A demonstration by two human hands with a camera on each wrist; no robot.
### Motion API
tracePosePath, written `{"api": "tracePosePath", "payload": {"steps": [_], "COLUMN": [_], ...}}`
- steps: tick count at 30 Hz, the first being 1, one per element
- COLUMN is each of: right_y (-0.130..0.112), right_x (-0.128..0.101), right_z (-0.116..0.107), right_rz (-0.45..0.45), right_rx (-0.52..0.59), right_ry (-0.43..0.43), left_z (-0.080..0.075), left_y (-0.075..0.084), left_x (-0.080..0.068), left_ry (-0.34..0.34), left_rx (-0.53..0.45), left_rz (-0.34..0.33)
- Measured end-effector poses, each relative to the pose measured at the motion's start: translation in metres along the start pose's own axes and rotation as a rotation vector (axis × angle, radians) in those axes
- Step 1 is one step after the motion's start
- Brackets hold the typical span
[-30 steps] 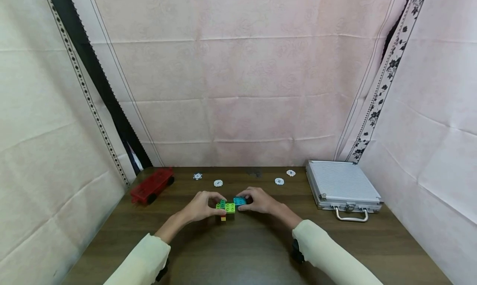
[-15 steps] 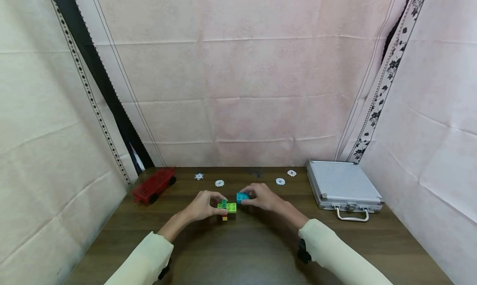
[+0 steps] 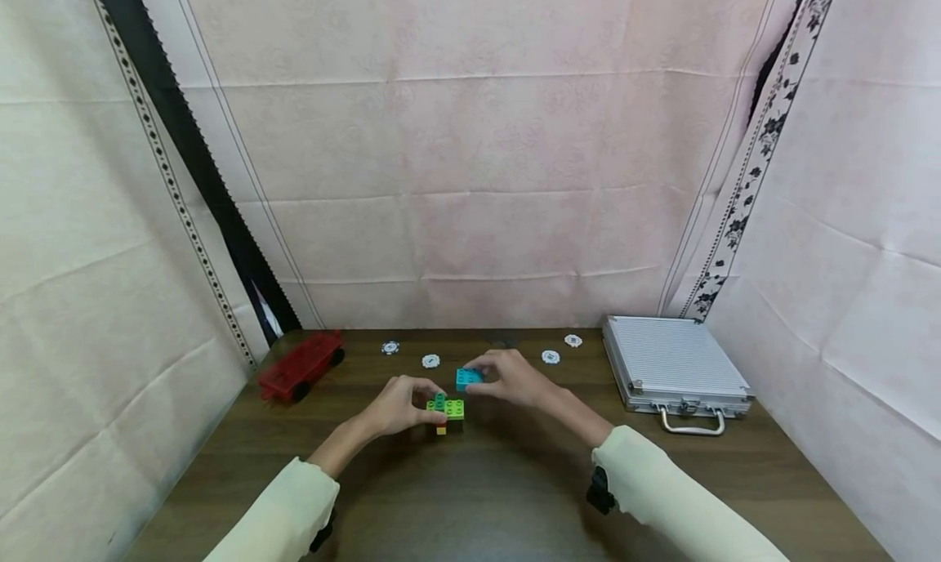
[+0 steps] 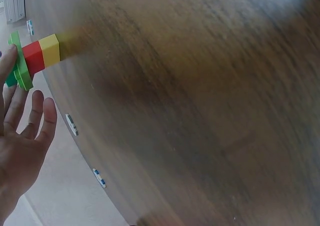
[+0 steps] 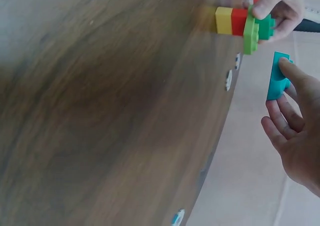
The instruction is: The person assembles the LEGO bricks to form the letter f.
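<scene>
My left hand (image 3: 399,406) pinches a small stack of toy building bricks near the middle of the table. In the right wrist view the stack shows a yellow brick (image 5: 224,20) at the bottom, a red brick (image 5: 239,21) over it, a flat lime-green brick (image 5: 251,35) and a dark green brick (image 5: 265,27) on top. Between thumb and fingertips, my right hand (image 3: 512,379) holds a blue brick (image 3: 468,378), raised a little higher than the stack and just to its right. A gap separates the blue brick from the stack in the right wrist view.
At the back left of the wooden table (image 3: 456,505) stands a red toy car (image 3: 303,367). Several poker chips lie in a row behind the hands, one chip (image 3: 430,361) close to the stack. A silver case (image 3: 676,366) with a handle lies at the right.
My right hand has lifted the blue brick up from beside the stack, first slightly right, then back left. The left hand holds its stack in nearly the same place.
</scene>
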State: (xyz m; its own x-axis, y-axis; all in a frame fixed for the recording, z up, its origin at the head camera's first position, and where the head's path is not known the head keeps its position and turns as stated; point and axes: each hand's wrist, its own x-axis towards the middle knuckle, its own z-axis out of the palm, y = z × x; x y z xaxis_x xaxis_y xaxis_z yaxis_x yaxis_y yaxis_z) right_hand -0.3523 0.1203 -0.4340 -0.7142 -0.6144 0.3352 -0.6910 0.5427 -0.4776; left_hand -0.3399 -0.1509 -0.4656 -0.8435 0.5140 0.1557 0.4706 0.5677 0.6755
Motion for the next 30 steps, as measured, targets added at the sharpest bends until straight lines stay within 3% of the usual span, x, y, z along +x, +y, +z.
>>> {"api": "tracePosePath", "payload": {"steps": [12,30], "right_y": [-0.028,-0.031], "right_x": [0.007,0.009], "right_z": [0.006,0.022], "right_rz": [-0.013,-0.019], "right_rx": [-0.007,-0.026], "right_ry": [-0.027,-0.085], "left_z": [0.0,-0.001], "left_y": [0.001,0.0], "left_x": [0.0,0.0], "left_ry": [0.001,-0.03], "left_rx": [-0.017,-0.017], "left_rz": [0.008,0.025]}}
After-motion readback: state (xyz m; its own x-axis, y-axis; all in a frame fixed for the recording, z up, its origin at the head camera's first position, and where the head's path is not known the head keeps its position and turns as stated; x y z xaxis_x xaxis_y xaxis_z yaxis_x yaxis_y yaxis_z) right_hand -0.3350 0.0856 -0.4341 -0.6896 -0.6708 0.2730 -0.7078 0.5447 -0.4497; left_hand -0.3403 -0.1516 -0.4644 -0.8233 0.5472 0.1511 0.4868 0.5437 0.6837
